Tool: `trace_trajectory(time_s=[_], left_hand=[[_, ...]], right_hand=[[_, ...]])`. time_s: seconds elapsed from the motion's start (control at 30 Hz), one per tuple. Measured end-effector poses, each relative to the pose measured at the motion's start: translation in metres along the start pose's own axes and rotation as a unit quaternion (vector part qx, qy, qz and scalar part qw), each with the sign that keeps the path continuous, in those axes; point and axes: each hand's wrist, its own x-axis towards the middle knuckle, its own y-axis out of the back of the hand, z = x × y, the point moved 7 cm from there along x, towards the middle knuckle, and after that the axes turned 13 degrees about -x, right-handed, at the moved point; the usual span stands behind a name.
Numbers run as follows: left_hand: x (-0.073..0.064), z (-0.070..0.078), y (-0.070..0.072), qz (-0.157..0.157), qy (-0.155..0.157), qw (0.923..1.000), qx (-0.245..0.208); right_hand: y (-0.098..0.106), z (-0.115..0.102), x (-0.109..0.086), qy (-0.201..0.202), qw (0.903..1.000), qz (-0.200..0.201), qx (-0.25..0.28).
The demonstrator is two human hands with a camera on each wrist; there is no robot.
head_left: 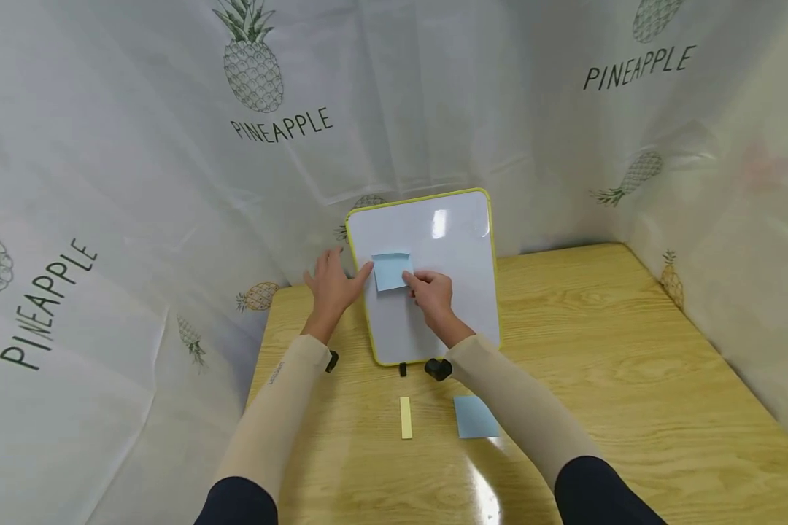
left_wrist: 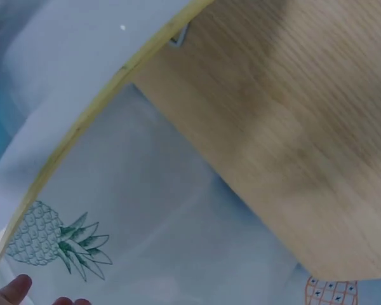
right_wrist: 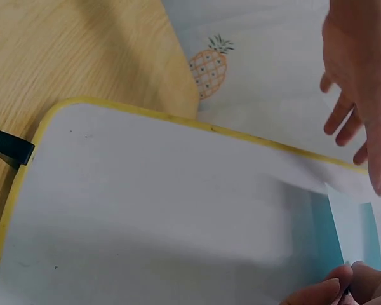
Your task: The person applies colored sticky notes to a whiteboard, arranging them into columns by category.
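Note:
A small whiteboard (head_left: 460, 292) with a yellow rim leans upright at the back of the table. Against its left half is a light blue sticky note (head_left: 390, 272), its lower edge lifted off the surface in the right wrist view. My right hand (head_left: 431, 295) pinches the note's lower right corner between thumb and fingertips. Spread fingers mark my left hand (head_left: 335, 288) at the board's left edge, its thumb tip close to the note's left side. In the left wrist view only a few fingertips (left_wrist: 16, 289) show.
On the wooden table (head_left: 565, 328) a yellow strip (head_left: 406, 418) lies in front of the board. Partly under the right forearm is another blue note (head_left: 474, 417). A black clip (right_wrist: 13, 147) sits at the board's lower edge. Pineapple-print sheeting (head_left: 433, 109) hangs behind.

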Motion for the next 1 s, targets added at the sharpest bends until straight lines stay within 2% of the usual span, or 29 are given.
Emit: trace_trajectory(time_s=[0.13, 0.33, 0.57, 0.83, 1.0], left_hand=[[0.01, 0.001, -0.003, -0.011, 0.006, 0.9997, 0.021], [0.017, 0.003, -0.008, -0.023, 0.004, 0.9987, 0.045], [0.021, 0.01, -0.011, -0.021, 0.008, 0.9987, 0.045], [0.02, 0.01, -0.011, -0.029, 0.024, 0.9979, 0.052], [0.021, 0.011, -0.012, -0.03, 0.016, 0.9982, 0.05]], right_hand=[[-0.003, 0.001, 0.0, 0.0, 1.0, -0.002, -0.005], [-0.002, 0.001, -0.001, 0.005, 1.0, 0.003, -0.006], [-0.001, 0.001, -0.002, 0.014, 0.9998, 0.01, -0.012], [-0.002, 0.001, -0.003, 0.022, 0.9994, 0.013, -0.022], [0.001, -0.001, -0.004, 0.043, 0.9978, 0.037, -0.034]])
